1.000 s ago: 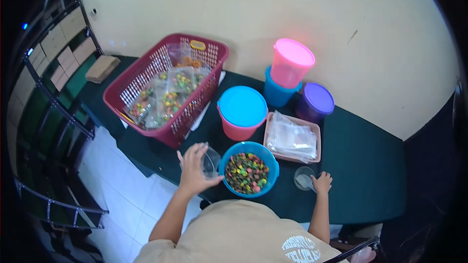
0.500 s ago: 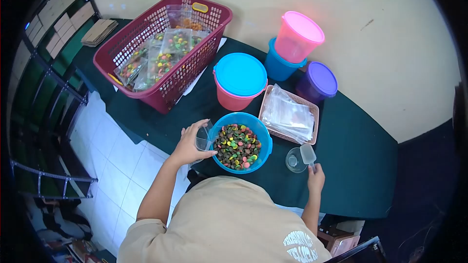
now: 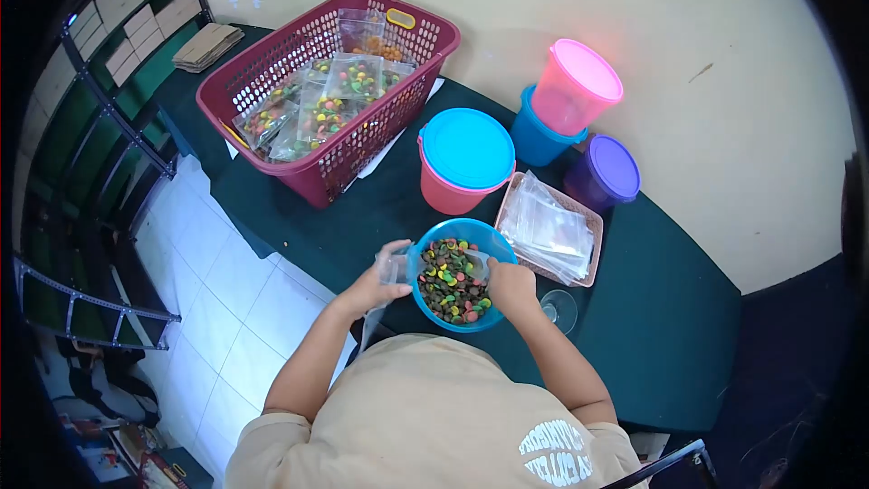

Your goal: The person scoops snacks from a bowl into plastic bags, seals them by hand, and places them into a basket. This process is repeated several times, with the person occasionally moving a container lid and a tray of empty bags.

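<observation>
My left hand (image 3: pixel 369 286) grips a clear plastic bag (image 3: pixel 395 269) at the left rim of a blue bucket (image 3: pixel 489 234). Colourful round candies or snack pieces (image 3: pixel 448 292), brown, green, yellow and pink, fill part of that bucket. My right hand (image 3: pixel 512 290) is closed around the handle of a translucent scoop (image 3: pixel 475 263), whose bowl is over the pieces inside the bucket. Just right of my right wrist stands a small clear round dish (image 3: pixel 563 310). Behind the bucket, a pinkish basket (image 3: pixel 593 263) holds a stack of flat clear bags (image 3: pixel 548 231).
A maroon laundry basket (image 3: pixel 308 177) with filled bags (image 3: pixel 326 109) stands at the back left. Lidded tubs line the back: pink with a blue lid (image 3: pixel 466 149), pink (image 3: pixel 579 91) on blue (image 3: pixel 540 140), and purple (image 3: pixel 602 170). Brown cardboard pieces (image 3: pixel 208 45) lie at the far-left corner.
My right hand has carried the scoop leftward from the small dish into the blue bucket. My left hand stays by the bucket's left rim with the bag. The whole view has shifted slightly.
</observation>
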The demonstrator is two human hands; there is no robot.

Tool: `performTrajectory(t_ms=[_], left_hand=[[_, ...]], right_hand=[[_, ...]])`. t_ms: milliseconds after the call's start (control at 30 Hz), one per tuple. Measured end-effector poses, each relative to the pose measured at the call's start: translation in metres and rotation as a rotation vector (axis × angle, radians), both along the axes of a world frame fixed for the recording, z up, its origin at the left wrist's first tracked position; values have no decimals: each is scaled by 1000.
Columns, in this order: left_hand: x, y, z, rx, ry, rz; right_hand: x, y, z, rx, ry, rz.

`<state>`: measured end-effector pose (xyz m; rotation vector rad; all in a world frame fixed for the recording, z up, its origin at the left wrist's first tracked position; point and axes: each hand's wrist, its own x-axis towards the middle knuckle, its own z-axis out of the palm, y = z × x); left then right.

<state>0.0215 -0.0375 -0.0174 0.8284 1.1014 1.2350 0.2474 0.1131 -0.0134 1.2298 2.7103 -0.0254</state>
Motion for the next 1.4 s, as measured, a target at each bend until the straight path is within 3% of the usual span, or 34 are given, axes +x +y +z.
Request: performTrajectory(t_ms=[200,333,400,500,633,767,900,1067,1100,1167,1400], left_hand=[[8,11,7,84,-57,-108],[8,20,16,108,177,-197],[10,24,23,95,231,-194],[13,26,24,104,291,-185],[8,23,18,103,391,-157],[2,18,7,69,557,-99],[1,12,12,-8,528,-78],[12,9,43,-196,1076,-84],[16,9,50,-195,1079,-89],[22,10,63,-79,1326,-44],[42,21,64,73,1388,-19]], right_hand=[[3,-10,-11,-177,180,-54],[9,-17,-3,-296,292,-123],[14,-13,3,-733,441,-315],[18,-16,13,-813,504,-300],[27,-17,13,-689,551,-246],[40,-14,27,-602,580,-348],[54,-4,25,-582,652,-397],[59,-2,36,-517,723,-436],[59,-2,41,-511,741,-437],[58,-4,52,-509,765,-427],[51,-5,79,-523,890,-357]])
